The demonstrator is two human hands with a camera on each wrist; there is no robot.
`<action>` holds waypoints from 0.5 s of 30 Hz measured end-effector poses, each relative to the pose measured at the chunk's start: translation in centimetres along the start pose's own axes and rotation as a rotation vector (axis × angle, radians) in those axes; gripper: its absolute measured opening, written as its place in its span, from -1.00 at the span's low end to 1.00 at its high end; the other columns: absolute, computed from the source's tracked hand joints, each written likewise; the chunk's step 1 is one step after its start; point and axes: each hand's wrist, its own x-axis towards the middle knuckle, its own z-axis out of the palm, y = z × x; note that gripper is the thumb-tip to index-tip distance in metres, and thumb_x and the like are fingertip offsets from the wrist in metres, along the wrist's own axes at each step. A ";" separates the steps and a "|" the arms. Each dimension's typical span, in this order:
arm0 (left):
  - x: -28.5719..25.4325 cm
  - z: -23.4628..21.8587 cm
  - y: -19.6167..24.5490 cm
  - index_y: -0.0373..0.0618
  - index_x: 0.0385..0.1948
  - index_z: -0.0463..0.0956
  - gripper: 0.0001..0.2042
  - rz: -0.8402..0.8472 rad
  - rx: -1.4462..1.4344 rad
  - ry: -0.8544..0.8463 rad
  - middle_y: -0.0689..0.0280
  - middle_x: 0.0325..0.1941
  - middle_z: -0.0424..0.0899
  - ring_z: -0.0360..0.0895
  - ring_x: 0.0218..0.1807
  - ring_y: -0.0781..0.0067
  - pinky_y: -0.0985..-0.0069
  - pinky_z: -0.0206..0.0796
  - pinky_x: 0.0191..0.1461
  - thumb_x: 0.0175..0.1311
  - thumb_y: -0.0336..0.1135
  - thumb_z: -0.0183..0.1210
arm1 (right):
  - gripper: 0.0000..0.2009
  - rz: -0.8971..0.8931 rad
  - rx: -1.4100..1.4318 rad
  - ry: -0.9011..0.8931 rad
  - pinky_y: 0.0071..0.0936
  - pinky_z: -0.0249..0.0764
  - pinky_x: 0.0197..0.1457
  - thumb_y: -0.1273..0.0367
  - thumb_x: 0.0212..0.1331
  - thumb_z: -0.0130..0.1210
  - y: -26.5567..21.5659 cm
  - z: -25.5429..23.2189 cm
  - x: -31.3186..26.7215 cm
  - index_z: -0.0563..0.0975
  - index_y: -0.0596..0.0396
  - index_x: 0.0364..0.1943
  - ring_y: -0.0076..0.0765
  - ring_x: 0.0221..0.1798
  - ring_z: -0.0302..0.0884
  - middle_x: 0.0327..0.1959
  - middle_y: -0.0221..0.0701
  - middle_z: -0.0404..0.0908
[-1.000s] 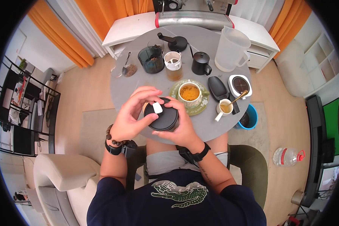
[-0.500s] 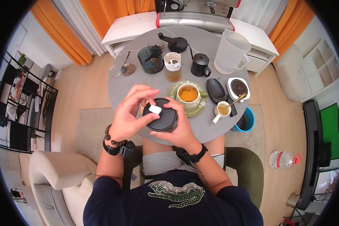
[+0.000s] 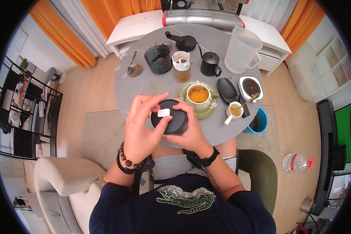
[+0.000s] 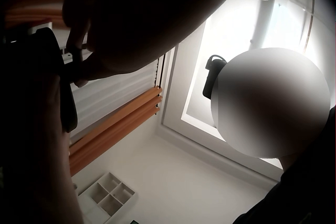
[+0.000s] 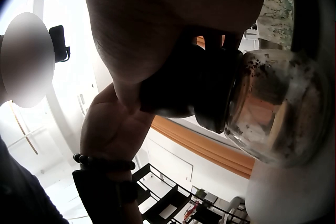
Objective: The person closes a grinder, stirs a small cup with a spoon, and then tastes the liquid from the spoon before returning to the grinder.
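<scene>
My right hand (image 3: 194, 134) grips a black-topped glass jar (image 3: 178, 121) from the right, thumb and fingers around its side. In the right wrist view the clear glass (image 5: 281, 111) has dark flecks inside, below a black collar. A small white piece (image 3: 163, 112) stands on the round black top. The left hand (image 3: 141, 126) reaches over from the left, its thumb and curled fingers at the white piece, pinching it. Just beyond the jar sits a patterned cup (image 3: 198, 94) of yellow-brown liquid on a green saucer (image 3: 205, 113).
On the grey table (image 3: 148, 36) stand a dark beaker (image 3: 158, 62), a glass with a white filter (image 3: 181, 69), a black pot (image 3: 210, 64), a crank handle (image 3: 182, 41), a plastic jug (image 3: 241, 50), a small spouted cup (image 3: 234, 111), and a scale (image 3: 250, 89). Beside it is a blue bin (image 3: 259, 123).
The white piece has turned on the black top, and the left hand's fingers and wrist have shifted around it. The right hand still holds the jar.
</scene>
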 end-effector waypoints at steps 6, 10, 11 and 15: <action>-0.4 0.5 0.2 -0.06 0.24 0.71 -0.46 0.019 0.069 0.049 0.29 -0.09 0.62 0.58 -0.09 0.40 0.46 0.38 -0.07 0.14 -0.56 0.50 | -0.07 0.014 0.012 0.007 -0.03 0.48 0.55 0.32 -0.19 0.76 0.3 -0.1 -0.1 0.40 -0.02 0.34 0.14 0.54 0.52 0.46 0.00 0.52; -0.9 1.1 -0.1 -0.05 0.22 0.72 -0.48 0.016 0.073 0.033 0.27 -0.07 0.62 0.58 -0.14 0.41 0.46 0.41 -0.06 0.15 -0.55 0.50 | -0.09 -0.025 -0.069 0.009 -0.05 0.49 0.53 0.33 -0.18 0.74 0.1 -0.1 0.0 0.41 -0.02 0.33 0.15 0.51 0.55 0.48 0.01 0.51; -0.9 1.2 0.0 -0.05 0.22 0.72 -0.48 0.011 0.075 0.029 0.27 -0.07 0.62 0.58 -0.14 0.41 0.46 0.41 -0.06 0.15 -0.55 0.50 | -0.10 -0.025 -0.074 0.020 -0.05 0.50 0.53 0.33 -0.18 0.73 0.1 0.0 -0.1 0.41 -0.03 0.33 0.15 0.49 0.56 0.48 0.01 0.51; -0.5 0.2 0.1 -0.09 0.25 0.69 -0.46 -0.056 0.068 -0.023 0.21 0.10 0.62 0.61 -0.05 0.38 0.39 0.50 0.12 0.15 -0.50 0.54 | -0.11 -0.011 -0.045 0.025 -0.06 0.51 0.51 0.33 -0.18 0.73 -0.2 0.0 0.0 0.42 -0.03 0.33 0.14 0.49 0.58 0.49 -0.01 0.51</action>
